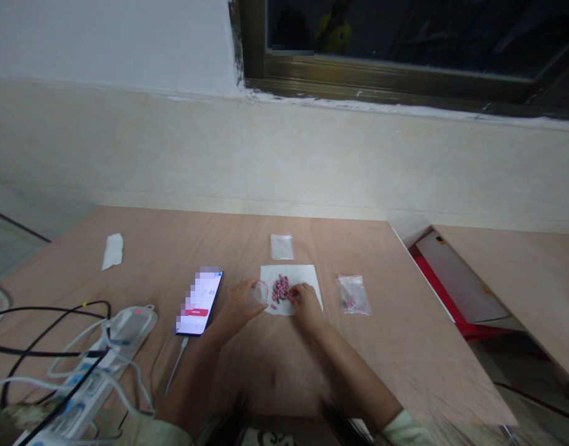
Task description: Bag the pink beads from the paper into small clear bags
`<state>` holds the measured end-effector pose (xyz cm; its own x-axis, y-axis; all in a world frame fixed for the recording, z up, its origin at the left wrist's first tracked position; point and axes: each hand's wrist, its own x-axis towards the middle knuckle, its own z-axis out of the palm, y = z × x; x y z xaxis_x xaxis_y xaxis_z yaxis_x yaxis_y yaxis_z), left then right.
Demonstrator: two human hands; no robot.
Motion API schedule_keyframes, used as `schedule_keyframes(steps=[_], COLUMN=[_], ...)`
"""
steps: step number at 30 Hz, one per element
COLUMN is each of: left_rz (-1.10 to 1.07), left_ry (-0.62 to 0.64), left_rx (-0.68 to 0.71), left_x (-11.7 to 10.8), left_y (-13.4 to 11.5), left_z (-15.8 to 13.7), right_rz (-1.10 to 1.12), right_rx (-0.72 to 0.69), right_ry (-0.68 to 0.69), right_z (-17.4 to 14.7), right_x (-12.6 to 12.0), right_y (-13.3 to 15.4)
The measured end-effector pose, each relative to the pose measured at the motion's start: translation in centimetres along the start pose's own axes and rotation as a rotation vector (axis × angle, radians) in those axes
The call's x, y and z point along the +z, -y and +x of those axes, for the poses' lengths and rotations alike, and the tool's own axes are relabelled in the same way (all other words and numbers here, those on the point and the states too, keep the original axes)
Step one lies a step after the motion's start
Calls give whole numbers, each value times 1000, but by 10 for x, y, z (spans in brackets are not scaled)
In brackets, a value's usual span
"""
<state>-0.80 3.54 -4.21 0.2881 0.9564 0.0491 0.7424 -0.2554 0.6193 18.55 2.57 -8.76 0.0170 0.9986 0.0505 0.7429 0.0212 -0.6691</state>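
On a white sheet of paper (307,275) lies a small pile of pink and dark beads (280,288), with a few loose ones in front of it. My left hand (242,300) is at the left edge of the paper, fingers curved round a small clear thing with a thin pinkish rim (261,291), whose kind I cannot make out. My right hand (307,305) is at the right side of the pile, fingertips pinched together and pointing down. Whatever those fingertips hold is too small to name.
A flat clear zip bag (282,246) lies behind the paper; another bag (354,295), with some pink pieces inside, lies to the right. Left are a lit phone (201,302) on a cable, a white scrap (112,251) and a power strip (105,365) with tangled cords.
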Motion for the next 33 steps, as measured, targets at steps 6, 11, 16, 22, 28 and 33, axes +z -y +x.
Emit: schedule_keyframes(steps=[6,11,16,22,28,33], left_rz=[-3,6,6,-46,-75,-118], left_ry=[-21,5,47,51,44,24], left_rx=[-3,-13,-14,-48,-47,-69], left_x=[-1,-2,-3,-4,-7,-6], left_y=[-3,-6,-15,-21,-10,-6], left_z=[0,0,3,3,1,2], right_rz=[-37,7,248,187,-83,-118], right_rx=[-14,-2,-30,-72,-32,-15], right_ry=[27,-25,-125,-100,9,101], right_z=[4,6,4,18,43,49], right_x=[-4,-7,-17,-15,-3,-1], right_y=[1,-1,26,44,13,7])
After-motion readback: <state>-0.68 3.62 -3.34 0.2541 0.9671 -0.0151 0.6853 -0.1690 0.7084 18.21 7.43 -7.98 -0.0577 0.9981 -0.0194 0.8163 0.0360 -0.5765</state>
